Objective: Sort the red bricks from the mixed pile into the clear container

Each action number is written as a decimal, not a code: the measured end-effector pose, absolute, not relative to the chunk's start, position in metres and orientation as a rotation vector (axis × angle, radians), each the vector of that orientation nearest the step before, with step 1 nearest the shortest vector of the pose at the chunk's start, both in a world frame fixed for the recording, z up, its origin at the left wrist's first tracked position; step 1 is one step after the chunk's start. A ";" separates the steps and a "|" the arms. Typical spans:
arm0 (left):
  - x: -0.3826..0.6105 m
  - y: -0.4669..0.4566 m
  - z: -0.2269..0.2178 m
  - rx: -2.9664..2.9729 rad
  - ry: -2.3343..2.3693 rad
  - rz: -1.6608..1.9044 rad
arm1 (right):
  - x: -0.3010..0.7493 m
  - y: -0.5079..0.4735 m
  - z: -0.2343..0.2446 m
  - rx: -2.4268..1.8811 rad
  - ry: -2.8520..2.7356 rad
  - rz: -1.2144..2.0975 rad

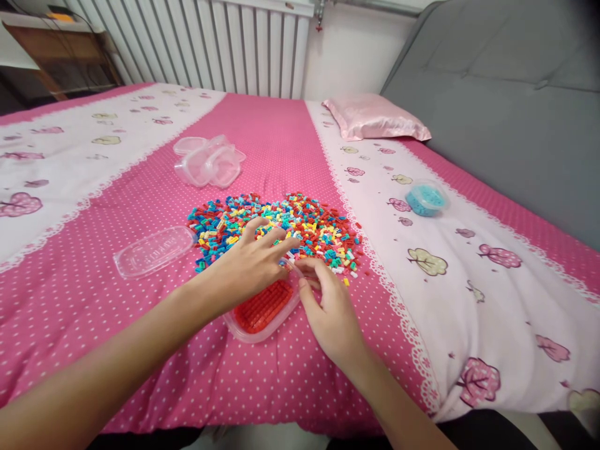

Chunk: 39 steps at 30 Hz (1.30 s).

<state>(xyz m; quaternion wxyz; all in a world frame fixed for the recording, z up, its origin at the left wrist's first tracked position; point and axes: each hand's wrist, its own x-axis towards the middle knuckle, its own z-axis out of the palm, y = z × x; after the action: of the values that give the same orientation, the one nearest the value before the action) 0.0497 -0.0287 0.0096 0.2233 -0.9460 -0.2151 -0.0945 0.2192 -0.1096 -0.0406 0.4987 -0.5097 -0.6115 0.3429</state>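
Note:
A heap of small coloured beads [281, 228], red, blue, yellow and green, lies on the pink dotted bedspread [262, 144]. Just in front of it sits a clear plastic container [262, 312] filled with red beads. My left hand [250, 262] reaches over the container with fingers spread, the tips resting on the near edge of the heap. My right hand [328, 306] is beside the container's right rim, its fingers curled toward the heap's near edge; whether they hold a bead is hidden.
A clear lid [152, 251] lies left of the heap. Several empty clear containers [209, 161] are piled further back. A tub of blue beads [425, 199] stands at the right. A pink pillow [375, 117] and grey headboard [506, 94] are beyond.

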 end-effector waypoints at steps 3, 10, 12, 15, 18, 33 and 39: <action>0.052 -0.029 0.010 -2.593 -0.575 -0.257 | 0.219 -0.110 -0.040 -1.238 -1.473 0.841; 0.055 -0.029 0.008 -2.614 -0.569 -0.229 | 0.220 -0.110 -0.039 -1.250 -1.485 0.830; 0.056 -0.029 0.007 -2.609 -0.566 -0.230 | 0.220 -0.109 -0.039 -1.246 -1.487 0.826; 0.058 -0.031 0.008 -2.605 -0.555 -0.233 | 0.220 -0.109 -0.039 -1.236 -1.488 0.832; 0.058 -0.031 0.011 -2.589 -0.546 -0.256 | 0.220 -0.109 -0.038 -1.241 -1.489 0.834; 0.056 -0.031 0.012 -2.572 -0.530 -0.305 | 0.220 -0.109 -0.039 -1.248 -1.492 0.840; 0.055 -0.030 0.012 -2.581 -0.567 -0.301 | 0.220 -0.110 -0.038 -1.246 -1.488 0.841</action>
<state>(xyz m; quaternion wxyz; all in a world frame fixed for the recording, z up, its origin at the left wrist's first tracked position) 0.0551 -0.0300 0.0124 0.2384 -0.9424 -0.2071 -0.1100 0.2200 -0.1100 -0.0375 0.4907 -0.5133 -0.6130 0.3465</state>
